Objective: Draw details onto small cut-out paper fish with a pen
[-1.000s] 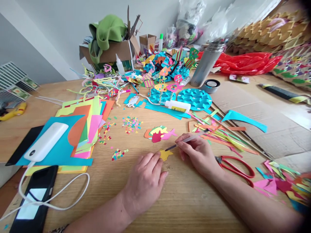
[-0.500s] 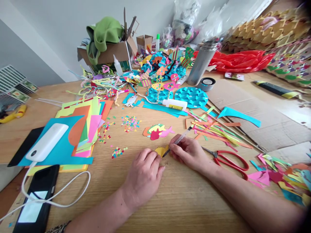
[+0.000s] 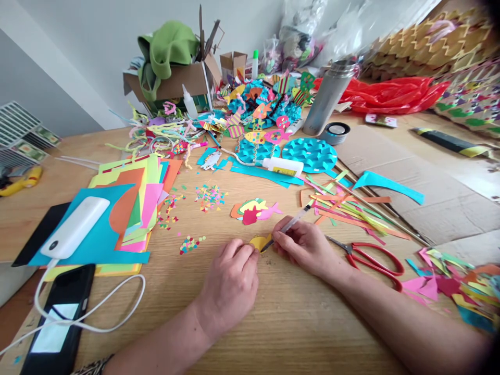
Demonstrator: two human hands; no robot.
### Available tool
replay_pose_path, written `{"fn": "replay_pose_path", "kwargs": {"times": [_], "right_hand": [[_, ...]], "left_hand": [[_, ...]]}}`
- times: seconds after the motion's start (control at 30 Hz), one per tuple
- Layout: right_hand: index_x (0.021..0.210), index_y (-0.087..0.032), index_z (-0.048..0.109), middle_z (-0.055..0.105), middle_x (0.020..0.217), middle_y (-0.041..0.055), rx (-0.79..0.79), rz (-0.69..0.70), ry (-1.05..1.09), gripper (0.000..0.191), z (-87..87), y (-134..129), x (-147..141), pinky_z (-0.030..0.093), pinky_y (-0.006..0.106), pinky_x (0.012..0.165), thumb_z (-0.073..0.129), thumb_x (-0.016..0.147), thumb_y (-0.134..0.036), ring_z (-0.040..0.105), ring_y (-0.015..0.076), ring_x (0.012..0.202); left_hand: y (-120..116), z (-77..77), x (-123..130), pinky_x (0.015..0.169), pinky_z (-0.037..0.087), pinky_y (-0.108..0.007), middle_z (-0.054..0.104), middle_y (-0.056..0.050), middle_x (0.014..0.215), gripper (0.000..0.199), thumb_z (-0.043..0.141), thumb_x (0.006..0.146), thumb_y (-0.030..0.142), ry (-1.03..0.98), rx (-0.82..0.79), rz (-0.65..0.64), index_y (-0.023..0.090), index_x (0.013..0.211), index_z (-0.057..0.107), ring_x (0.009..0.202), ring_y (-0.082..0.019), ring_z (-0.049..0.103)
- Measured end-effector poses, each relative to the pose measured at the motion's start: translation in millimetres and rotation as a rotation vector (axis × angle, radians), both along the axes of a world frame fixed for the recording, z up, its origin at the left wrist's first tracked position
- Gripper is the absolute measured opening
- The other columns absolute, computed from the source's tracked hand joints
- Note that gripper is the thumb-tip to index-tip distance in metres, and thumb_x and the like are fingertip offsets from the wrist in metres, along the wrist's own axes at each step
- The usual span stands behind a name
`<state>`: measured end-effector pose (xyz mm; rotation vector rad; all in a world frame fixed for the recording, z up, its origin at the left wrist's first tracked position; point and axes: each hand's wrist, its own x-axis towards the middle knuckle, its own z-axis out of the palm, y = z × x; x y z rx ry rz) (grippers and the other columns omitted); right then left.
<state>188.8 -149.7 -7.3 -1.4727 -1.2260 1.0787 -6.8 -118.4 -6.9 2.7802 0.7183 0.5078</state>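
Note:
My right hand (image 3: 302,244) grips a pen (image 3: 294,222) with a clear barrel, its dark tip down at the lower edge of a small yellow paper cutout (image 3: 258,242). The fingers of my left hand (image 3: 232,276) are curled together and press the cutout's left side against the table, hiding part of it. Just beyond lies a small overlapping group of paper fish (image 3: 252,213) in orange, yellow, red and pink. Scissors with red handles (image 3: 377,260) rest open-bladed beside my right forearm, their tips near the wrist.
Coloured paper sheets (image 3: 152,208), a white power bank (image 3: 76,226) and a phone (image 3: 58,317) lie left. Paper confetti (image 3: 211,198) is scattered mid-table. A glue bottle (image 3: 283,166), steel flask (image 3: 330,99) and blue discs (image 3: 309,155) stand farther back; paper strips (image 3: 351,208) and scraps (image 3: 449,286) lie right.
The view has shifted slightly. My left thumb, which stuck out to the right before, is now tucked in against the hand. The pen tip stays at the yellow cutout's edge.

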Motion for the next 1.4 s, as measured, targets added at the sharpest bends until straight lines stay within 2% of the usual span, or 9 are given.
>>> {"fn": "replay_pose_path", "kwargs": {"times": [0.57,1.4], "right_hand": [[0.071,-0.019,0.052,0.054,0.055,-0.0024,-0.01,-0.014,-0.006,0.02,-0.2,-0.1,-0.5,0.035,0.022,0.041,0.056,0.084,-0.034,0.045,0.0098,0.045],[0.072,-0.018,0.052,0.051,0.054,-0.0033,0.021,-0.01,-0.004,0.017,-0.2,1.1,-0.9,0.033,0.023,0.041,0.053,0.084,-0.03,0.042,0.0087,0.043]], "left_hand": [[-0.8,0.0,-0.4,0.091,0.05,-0.044,0.064,-0.012,0.104,0.031,0.046,0.083,0.0,0.022,-0.008,0.001,0.008,0.106,0.064,0.101,-0.027,0.052],[0.1,-1.6,0.3,0.09,0.05,-0.044,0.064,-0.011,0.103,0.028,0.047,0.083,0.001,0.016,-0.007,0.008,0.009,0.105,0.064,0.1,-0.027,0.052]]}}
